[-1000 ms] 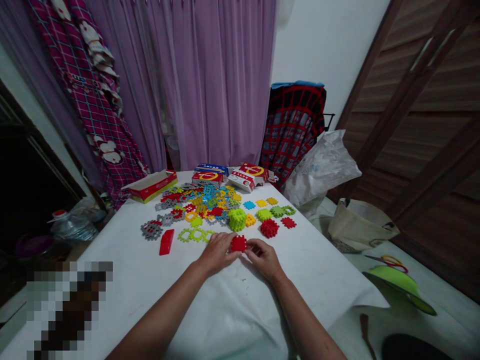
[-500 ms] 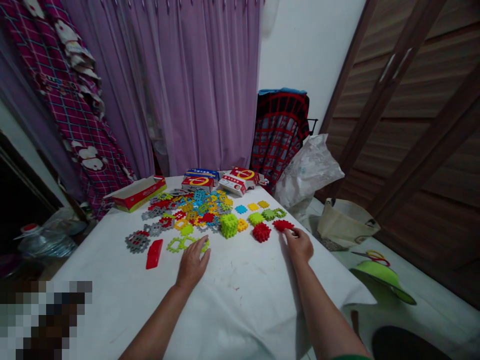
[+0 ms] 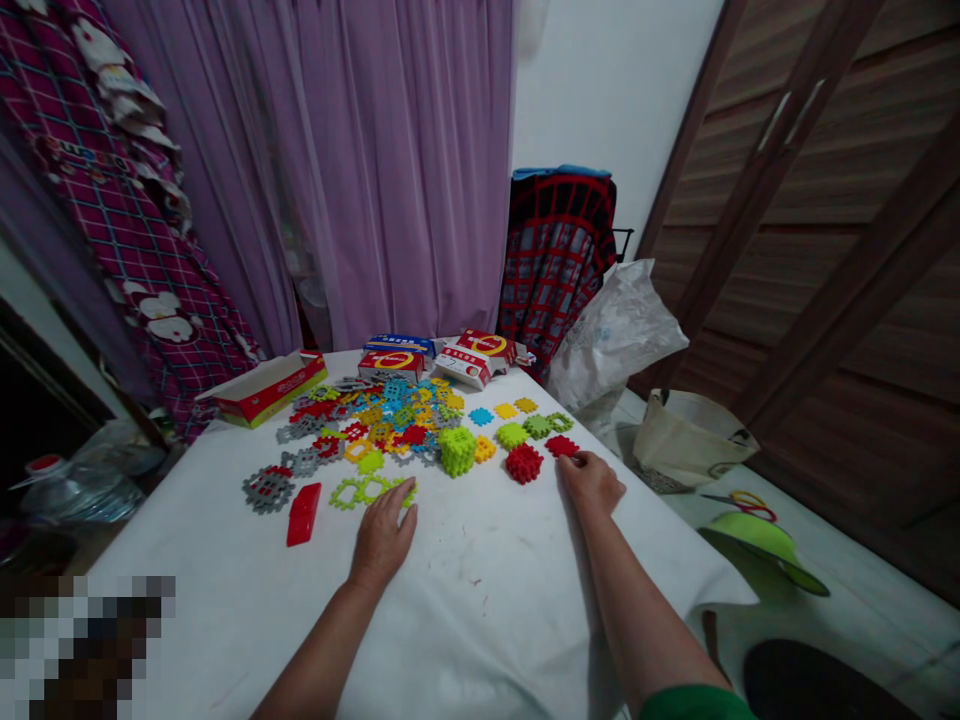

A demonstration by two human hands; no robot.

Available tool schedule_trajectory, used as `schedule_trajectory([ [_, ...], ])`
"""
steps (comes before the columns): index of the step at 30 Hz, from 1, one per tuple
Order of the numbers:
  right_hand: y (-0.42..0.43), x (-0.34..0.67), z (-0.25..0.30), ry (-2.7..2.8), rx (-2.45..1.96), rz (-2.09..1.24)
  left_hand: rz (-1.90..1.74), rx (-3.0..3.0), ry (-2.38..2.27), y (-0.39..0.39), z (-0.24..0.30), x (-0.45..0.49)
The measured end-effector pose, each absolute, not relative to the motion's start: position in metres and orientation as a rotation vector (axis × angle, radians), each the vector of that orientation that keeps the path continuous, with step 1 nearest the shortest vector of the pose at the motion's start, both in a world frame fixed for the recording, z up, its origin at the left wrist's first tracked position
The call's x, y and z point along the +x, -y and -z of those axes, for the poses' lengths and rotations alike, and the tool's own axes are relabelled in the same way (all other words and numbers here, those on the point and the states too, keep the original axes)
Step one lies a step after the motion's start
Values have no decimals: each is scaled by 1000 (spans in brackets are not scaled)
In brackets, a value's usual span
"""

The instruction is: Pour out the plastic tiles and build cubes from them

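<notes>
My left hand rests palm down on the white cloth, fingers stretched out, holding nothing. Its fingertips lie over the near end of joined lime-green frame pieces. At the table's right side, my right hand has its fingers curled against the near edge of a flat red toothed block, which lies on the cloth. The fingertips are partly hidden. Left of it sits a red stack of toothed blocks. A lime-green cube stands between the hands, with a small yellow block beside it.
A heap of mixed toothed pieces covers the table's far left, with small boxes behind. Green pieces lie near the right edge. A red folded piece and an open red box are leftward; a plastic bag stands right.
My right hand has moved slightly left and down, and the red block now lies flatter on the cloth. My left hand stays by the green frames. The view has shifted slightly.
</notes>
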State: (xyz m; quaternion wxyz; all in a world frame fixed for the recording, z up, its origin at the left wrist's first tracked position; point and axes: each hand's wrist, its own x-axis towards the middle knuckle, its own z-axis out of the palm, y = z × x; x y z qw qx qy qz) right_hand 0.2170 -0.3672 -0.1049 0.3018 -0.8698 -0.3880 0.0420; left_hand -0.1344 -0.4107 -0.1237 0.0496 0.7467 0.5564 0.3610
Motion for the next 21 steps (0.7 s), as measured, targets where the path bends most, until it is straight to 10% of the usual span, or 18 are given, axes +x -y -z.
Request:
schedule_trajectory([
  [21, 366, 216, 102, 1065, -2357, -132, -1051, 2228, -1729, 413, 123, -134],
])
